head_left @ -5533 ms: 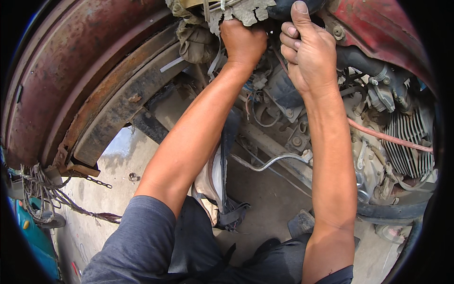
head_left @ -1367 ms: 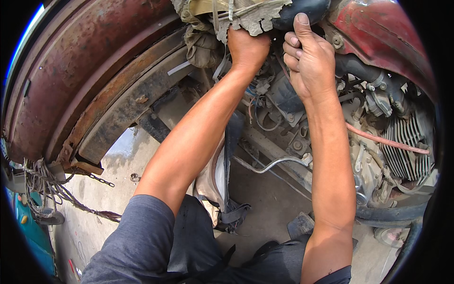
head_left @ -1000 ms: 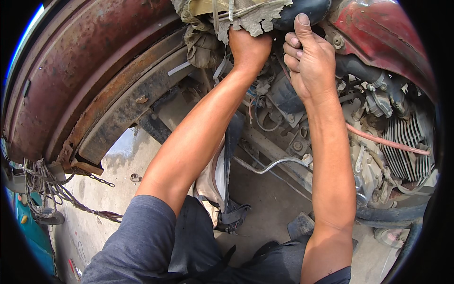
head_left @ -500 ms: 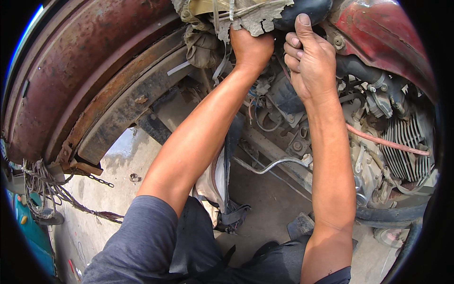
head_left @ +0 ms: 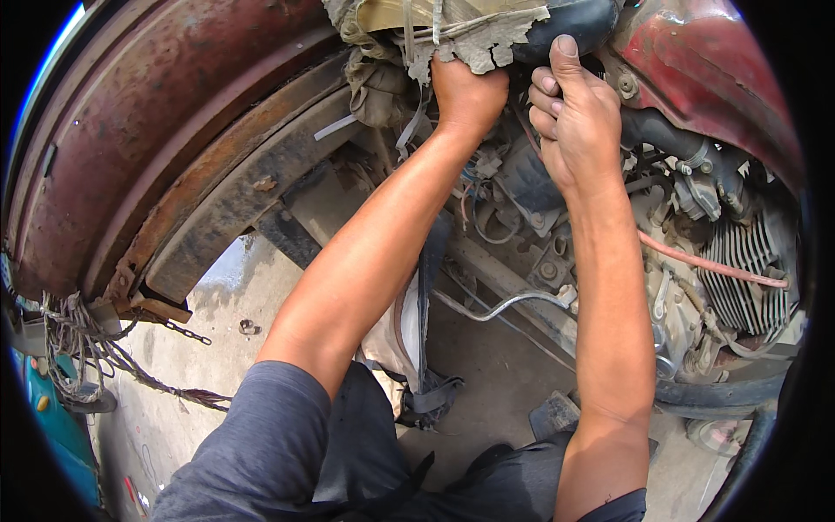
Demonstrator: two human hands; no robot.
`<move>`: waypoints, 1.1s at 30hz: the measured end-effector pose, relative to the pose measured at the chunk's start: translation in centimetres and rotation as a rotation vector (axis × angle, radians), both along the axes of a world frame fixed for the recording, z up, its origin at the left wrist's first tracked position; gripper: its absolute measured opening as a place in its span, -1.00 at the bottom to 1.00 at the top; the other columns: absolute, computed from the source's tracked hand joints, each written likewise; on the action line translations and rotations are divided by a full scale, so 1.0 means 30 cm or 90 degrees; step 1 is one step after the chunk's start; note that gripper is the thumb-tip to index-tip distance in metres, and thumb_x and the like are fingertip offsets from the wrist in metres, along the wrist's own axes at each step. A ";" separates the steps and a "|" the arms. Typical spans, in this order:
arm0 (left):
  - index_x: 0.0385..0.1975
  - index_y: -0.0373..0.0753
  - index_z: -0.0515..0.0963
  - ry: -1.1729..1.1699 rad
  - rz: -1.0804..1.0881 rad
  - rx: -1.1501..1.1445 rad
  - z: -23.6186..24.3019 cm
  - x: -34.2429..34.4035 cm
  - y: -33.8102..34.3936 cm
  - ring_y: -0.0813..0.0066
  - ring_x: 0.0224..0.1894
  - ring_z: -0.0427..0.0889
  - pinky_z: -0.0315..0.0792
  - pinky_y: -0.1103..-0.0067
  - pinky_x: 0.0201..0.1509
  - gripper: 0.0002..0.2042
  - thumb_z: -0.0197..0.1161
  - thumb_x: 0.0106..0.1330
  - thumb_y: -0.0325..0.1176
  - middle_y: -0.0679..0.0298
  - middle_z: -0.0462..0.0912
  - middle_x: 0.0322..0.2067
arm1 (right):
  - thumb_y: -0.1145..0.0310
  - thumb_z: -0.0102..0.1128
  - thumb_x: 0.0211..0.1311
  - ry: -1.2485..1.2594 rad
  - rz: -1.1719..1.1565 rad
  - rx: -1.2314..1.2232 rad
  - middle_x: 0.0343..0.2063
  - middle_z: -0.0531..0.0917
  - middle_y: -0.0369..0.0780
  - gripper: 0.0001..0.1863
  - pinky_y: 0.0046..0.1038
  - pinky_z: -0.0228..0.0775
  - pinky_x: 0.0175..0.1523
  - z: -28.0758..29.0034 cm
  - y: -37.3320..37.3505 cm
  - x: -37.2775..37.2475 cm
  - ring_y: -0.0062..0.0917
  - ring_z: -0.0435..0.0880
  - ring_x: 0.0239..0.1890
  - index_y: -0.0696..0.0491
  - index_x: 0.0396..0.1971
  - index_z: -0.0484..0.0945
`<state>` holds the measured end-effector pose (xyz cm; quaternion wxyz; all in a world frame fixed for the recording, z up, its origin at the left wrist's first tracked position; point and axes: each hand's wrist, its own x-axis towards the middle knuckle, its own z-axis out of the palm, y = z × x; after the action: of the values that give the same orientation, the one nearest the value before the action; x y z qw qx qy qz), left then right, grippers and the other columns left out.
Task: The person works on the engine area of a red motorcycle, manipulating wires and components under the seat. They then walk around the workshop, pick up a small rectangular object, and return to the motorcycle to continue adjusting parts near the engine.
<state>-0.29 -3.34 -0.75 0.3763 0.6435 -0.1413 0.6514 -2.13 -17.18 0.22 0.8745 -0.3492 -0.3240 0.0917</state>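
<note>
Sheeting (head_left: pixel 487 39), ragged and grey, overhangs the left hand (head_left: pixel 470 94) at twelve o'clock, grip hidden. Right hand (head_left: pixel 586 126) half-curls at one, hold unclear.

Head-worn fisheye looks down past both forearms

The left camera of a side-by-side pair looks steeply down and forward from above the person's dark gray trousers (head_left: pixel 352 444). The left forearm (head_left: pixel 370 235) and right forearm (head_left: pixel 613 296) lie close, stretching away from the lens. The rust-red body panel (head_left: pixel 148 148) bends toward the round, dark rim; the concrete floor (head_left: pixel 235 296) shows farther below, behind the left forearm.
</note>
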 end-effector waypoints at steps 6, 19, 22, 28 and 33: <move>-0.39 -0.44 0.59 0.171 -0.031 -0.096 -0.033 -0.087 0.000 0.32 -0.46 0.61 0.44 0.43 -0.30 -0.79 0.31 0.03 -0.42 0.07 0.67 -0.50 | -0.18 -0.11 0.34 -0.010 -0.030 -0.075 -0.56 0.31 -0.37 -0.46 -0.72 -0.09 -0.64 -0.002 -0.007 -0.020 -0.81 0.15 -0.63 0.05 -0.51 0.28; -0.19 -0.34 0.62 0.225 -0.103 0.018 -0.082 -0.337 0.014 0.66 -0.41 0.44 0.35 0.70 -0.35 -0.72 0.39 0.12 -0.38 0.29 0.52 -0.34 | -0.60 -0.53 0.06 -0.081 0.193 -0.286 -0.53 0.33 -0.45 0.07 -0.71 0.00 -0.55 -0.044 0.028 -0.066 -0.77 0.20 -0.51 0.21 -0.09 0.46; -0.27 -0.35 0.65 0.242 -0.064 0.064 -0.084 -0.351 0.037 0.46 -0.35 0.50 0.40 0.60 -0.28 -0.77 0.34 0.05 -0.46 0.20 0.50 -0.35 | -0.59 -0.52 0.07 -0.071 0.207 -0.333 -0.53 0.33 -0.45 0.04 -0.67 -0.02 -0.51 -0.057 0.053 -0.068 -0.75 0.20 -0.52 0.16 -0.07 0.45; -0.23 -0.33 0.63 0.247 -0.044 0.101 -0.106 -0.384 0.052 0.18 -0.22 0.58 0.45 0.44 -0.10 -0.72 0.28 -0.01 -0.48 0.10 0.57 -0.28 | -0.51 -0.48 0.16 -0.094 0.113 -0.411 -0.56 0.33 -0.43 -0.09 -0.63 0.01 -0.50 -0.076 0.090 -0.096 -0.73 0.22 -0.55 0.09 -0.10 0.43; -0.32 -0.33 0.62 0.213 -0.041 0.154 -0.139 -0.399 0.076 0.09 -0.24 0.55 0.45 0.37 -0.12 -0.78 0.28 -0.02 -0.48 0.10 0.61 -0.30 | -0.49 -0.44 0.18 -0.078 0.109 -0.429 -0.56 0.34 -0.41 -0.12 -0.62 0.04 -0.51 -0.092 0.113 -0.097 -0.72 0.23 -0.58 0.07 -0.08 0.46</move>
<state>-12.26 -1.06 -4.91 0.3349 0.7786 -0.1746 0.5011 -5.04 -13.80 -2.53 0.6785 -0.5943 -0.3554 0.2454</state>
